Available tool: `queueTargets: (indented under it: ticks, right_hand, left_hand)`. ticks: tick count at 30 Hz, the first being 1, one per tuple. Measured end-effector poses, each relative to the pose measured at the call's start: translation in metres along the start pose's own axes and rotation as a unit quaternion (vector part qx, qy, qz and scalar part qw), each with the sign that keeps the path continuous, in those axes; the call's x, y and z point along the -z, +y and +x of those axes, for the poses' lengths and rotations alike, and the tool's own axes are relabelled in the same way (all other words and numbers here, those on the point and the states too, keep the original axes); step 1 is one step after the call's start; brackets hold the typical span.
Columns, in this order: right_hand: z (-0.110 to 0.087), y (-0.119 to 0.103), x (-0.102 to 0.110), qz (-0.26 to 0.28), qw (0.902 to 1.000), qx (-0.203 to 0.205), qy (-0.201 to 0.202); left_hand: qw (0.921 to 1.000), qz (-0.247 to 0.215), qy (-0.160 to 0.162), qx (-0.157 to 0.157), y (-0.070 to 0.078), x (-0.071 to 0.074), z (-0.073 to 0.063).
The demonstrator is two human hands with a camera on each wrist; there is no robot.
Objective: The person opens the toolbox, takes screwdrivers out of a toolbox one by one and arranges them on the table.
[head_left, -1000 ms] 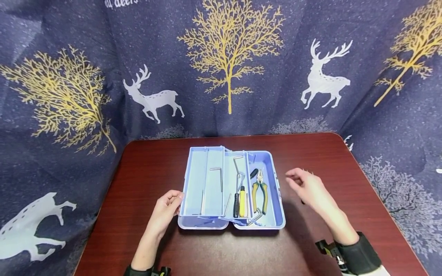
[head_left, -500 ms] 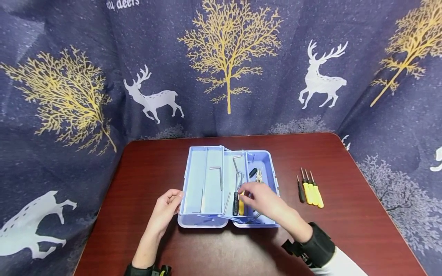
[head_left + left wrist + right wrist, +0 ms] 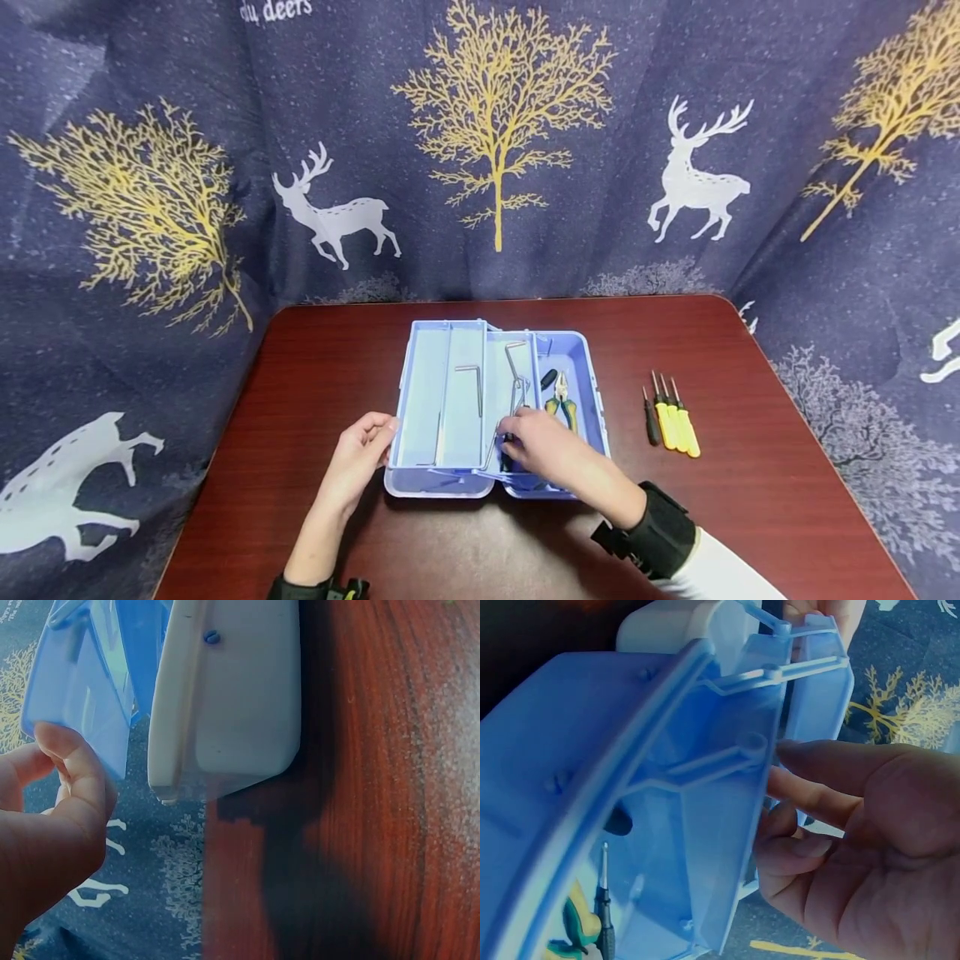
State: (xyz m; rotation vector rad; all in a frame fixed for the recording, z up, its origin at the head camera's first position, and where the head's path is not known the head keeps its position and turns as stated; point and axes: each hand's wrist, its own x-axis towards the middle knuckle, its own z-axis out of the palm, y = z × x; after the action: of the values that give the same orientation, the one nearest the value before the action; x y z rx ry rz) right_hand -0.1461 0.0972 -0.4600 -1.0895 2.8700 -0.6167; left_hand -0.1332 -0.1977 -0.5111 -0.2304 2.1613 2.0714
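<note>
A blue toolbox [image 3: 592, 375] stands opened out on the table. My left hand [image 3: 367, 450] pinches the left edge of its raised left tray [image 3: 423, 367]; the left wrist view shows thumb and finger on that blue edge. My right hand [image 3: 551, 446] reaches into the right tray [image 3: 502, 342], fingertips at the handle of a black screwdriver [image 3: 507, 461]. In the right wrist view the fingertips pass behind the tray wall [image 3: 735, 847], so I cannot tell whether they grip it. Several hex keys [image 3: 480, 390] lie in the trays. Pliers [image 3: 561, 396] lie in the box bottom.
To the right of the box, one black-handled screwdriver [image 3: 651, 429] and three yellow-handled screwdrivers [image 3: 678, 429] lie side by side on the dark red table [image 3: 337, 350]. A black-handled tool [image 3: 549, 379] lies near the pliers. A printed cloth [image 3: 570, 267] hangs behind the table.
My right hand has moved left from beside the box into the right tray, down onto the black screwdriver's handle, uncovering the screwdrivers on the table. My left hand stays at the left tray's edge.
</note>
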Motion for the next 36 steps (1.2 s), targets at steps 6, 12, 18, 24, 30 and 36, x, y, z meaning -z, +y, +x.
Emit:
queueTargets:
  ticks: [6,12,18,24,30,36]
  right_hand:
    - [0.000,0.000,-0.001,0.010,0.9999,-0.003,-0.011]
    - [0.001,0.003,-0.004,0.028,0.9993,-0.021,-0.010]
    - [-0.002,0.007,-0.010,0.052,0.9972,-0.043,0.031]
    - [-0.006,0.009,-0.007,0.066,0.9939,-0.065,0.060]
    - [-0.018,0.009,0.005,0.087,0.9917,-0.066,0.068]
    - [-0.040,0.015,0.018,0.116,0.9838,-0.075,0.114]
  left_hand:
    - [1.0000,-0.008,0.000,-0.001,0.001,-0.001,0.000]
    - [1.0000,-0.005,0.000,-0.004,0.001,-0.001,0.000]
    - [1.0000,-0.001,0.004,0.001,-0.001,-0.001,-0.001]
    - [1.0000,-0.004,-0.001,-0.002,0.000,-0.001,-0.002]
    - [0.9999,-0.010,0.005,0.004,0.001,-0.002,-0.002]
    - [0.9999,-0.011,0.001,0.000,0.001,-0.002,-0.002]
